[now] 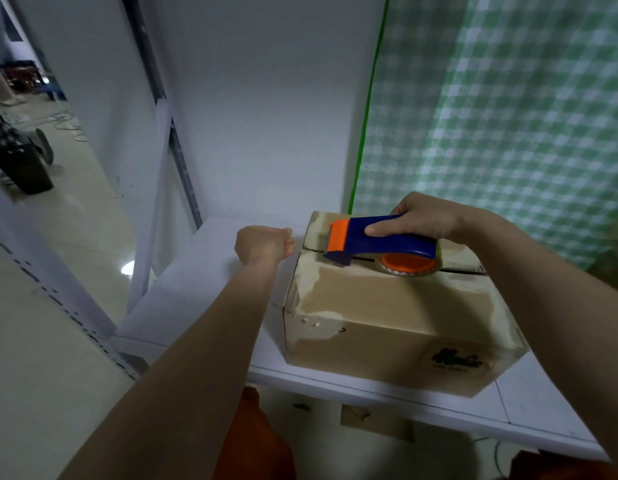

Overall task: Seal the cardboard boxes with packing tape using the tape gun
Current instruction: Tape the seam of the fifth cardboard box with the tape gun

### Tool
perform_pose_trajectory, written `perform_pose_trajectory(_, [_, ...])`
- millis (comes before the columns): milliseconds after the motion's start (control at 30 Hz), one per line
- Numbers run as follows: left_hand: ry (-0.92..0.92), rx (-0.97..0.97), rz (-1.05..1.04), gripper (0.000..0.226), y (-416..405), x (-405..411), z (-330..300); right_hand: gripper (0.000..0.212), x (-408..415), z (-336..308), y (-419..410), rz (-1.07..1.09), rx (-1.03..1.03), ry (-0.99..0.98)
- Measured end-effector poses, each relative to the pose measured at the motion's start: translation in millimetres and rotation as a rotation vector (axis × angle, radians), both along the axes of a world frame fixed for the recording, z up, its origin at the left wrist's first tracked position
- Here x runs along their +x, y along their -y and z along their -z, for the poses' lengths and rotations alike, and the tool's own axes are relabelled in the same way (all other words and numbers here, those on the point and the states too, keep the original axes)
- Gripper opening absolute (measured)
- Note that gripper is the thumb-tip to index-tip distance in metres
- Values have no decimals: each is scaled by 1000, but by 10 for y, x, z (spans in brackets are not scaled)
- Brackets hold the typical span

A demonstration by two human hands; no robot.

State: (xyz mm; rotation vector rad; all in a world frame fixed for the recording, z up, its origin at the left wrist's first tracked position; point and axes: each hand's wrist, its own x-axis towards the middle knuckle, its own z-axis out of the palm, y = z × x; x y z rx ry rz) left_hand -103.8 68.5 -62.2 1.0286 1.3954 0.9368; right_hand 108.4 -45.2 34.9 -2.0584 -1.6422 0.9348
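Cardboard box [397,320], frame centre on tabletop [210,271]: right hand [421,216] grips tape gun [380,244] over seam for sealing; left hand [262,245], fingers curled, apparently steadies far corner.

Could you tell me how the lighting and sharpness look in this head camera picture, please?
Head view: dim, with dark corners; wide-angle bending bows the wall edges and shelf; a bright glare spot on the floor; the logo on the cardboard box is too blurred to read; the tape gun and both hands are fairly sharp.
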Motion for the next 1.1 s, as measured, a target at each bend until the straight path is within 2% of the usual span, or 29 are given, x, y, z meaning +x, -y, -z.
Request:
perform_pose_trajectory(100, [0,-49,76,36,-39,29,113,45,28,12,-81,-8,-48,51])
perform_pose_trajectory(200, [21,0,14,19,-1,28,187,47,54,26,-141,-24,-88,76])
perform_pose_trajectory(333, [-135,4,-47,28,9,52,231,47,45,38,-220,-44,-118,111])
perform_pose_trajectory(433, [-310,52,-12,32,37,70,256,47,30,39,-260,-50,-139,136])
perform_pose_trajectory(667, [-436,103,66,37,135,85,305,47,13,39,-267,-49,-138,161])
perform_pose_trajectory(767, [-396,34,100,33,132,63,321,47,5,49,-257,-50,-135,155])
perform_pose_trajectory(933, [-489,-21,245,41,217,-14,510,49,19,63,-230,-45,-133,144])
perform_pose_trajectory(967, [-483,7,241,46,247,-16,486,50,17,59,-224,-47,-134,147])
perform_pose_trajectory(1033, [-461,181,282,46,301,1,306,52,16,63,-221,-44,-129,147])
perform_pose_trajectory(1100, [-372,375,455,40,345,43,102,58,5,63,-216,-47,-123,149])
